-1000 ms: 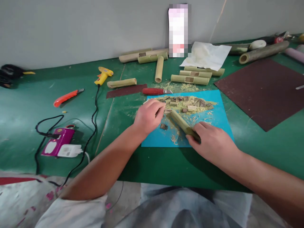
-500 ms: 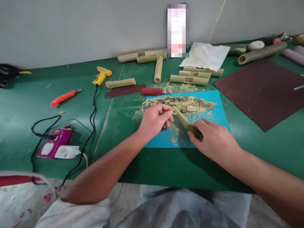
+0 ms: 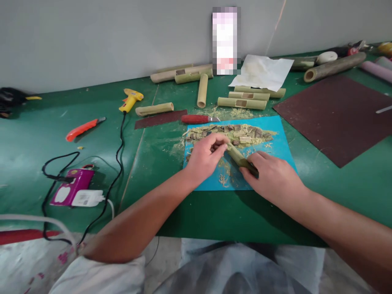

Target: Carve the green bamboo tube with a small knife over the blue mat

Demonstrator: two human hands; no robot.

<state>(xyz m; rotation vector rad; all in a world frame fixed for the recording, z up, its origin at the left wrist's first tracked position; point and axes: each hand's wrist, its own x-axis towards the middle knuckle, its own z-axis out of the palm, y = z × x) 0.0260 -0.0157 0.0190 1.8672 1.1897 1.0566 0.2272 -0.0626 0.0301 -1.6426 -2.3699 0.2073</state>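
Note:
Over the blue sheet [image 3: 275, 175], a green bamboo tube [image 3: 236, 155] is held at a slant between both hands. My right hand [image 3: 272, 175] wraps round its near end, which has a dark opening or cut. At the far end, my left hand [image 3: 206, 157] has thumb and fingers closed on the tip of the tube. Whether a small piece is also pinched there is hidden by the fingers. Just beyond the hands lies a heap of bamboo chips and shavings [image 3: 245, 132]. A red-handled carving knife [image 3: 196, 119] rests at the sheet's back edge.
Several cut bamboo tubes [image 3: 241, 103] lie behind the sheet. A dark brown sheet [image 3: 333, 122] is at the right. To the left are a yellow glue gun [image 3: 131, 100] with a black cord, an orange utility knife [image 3: 82, 130] and a purple power strip [image 3: 72, 188].
My left hand has moved right, over the far end of the bamboo tube, covering more of it. My right hand keeps its hold. The view has shifted slightly.

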